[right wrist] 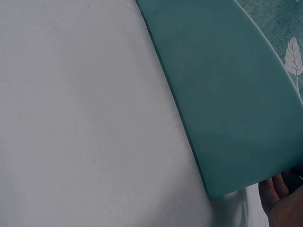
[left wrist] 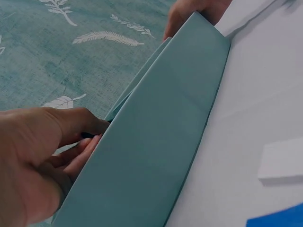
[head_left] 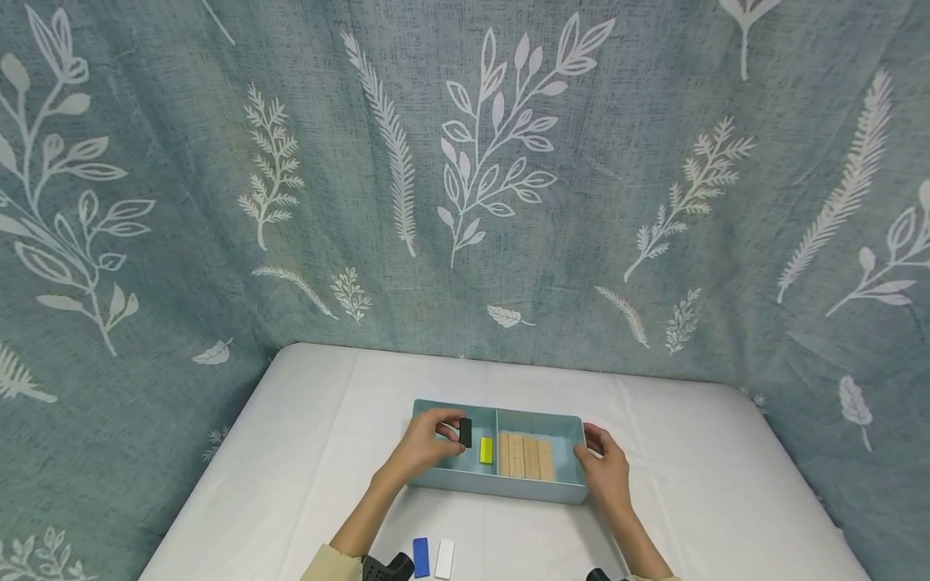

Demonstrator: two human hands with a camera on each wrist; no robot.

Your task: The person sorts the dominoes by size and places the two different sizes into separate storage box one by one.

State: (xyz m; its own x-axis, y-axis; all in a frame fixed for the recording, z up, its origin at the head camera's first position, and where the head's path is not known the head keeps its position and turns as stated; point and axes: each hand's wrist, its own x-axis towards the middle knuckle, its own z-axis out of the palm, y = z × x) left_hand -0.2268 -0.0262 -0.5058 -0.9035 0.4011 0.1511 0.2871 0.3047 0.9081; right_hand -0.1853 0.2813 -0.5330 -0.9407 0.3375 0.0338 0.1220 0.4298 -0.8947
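In the head view the left hand (head_left: 427,444) pinches a black block (head_left: 466,432) over the left compartment of a blue-green tray (head_left: 472,482). A yellow block (head_left: 486,450) lies in that compartment, beside the divider. Several wooden blocks (head_left: 526,457) stand side by side in the right compartment. The right hand (head_left: 607,470) grips the tray's right end, thumb at the rim. In the left wrist view the tray wall (left wrist: 147,123) hides most of what the left hand (left wrist: 42,156) holds. The right wrist view shows the right hand's fingers (right wrist: 269,193) against the tray's end.
A blue block (head_left: 421,557) and a white block (head_left: 445,558) lie on the white tabletop (head_left: 327,452) in front of the tray, towards its left. Behind the table hangs a blue-green cloth (head_left: 407,307) with white leaf prints.
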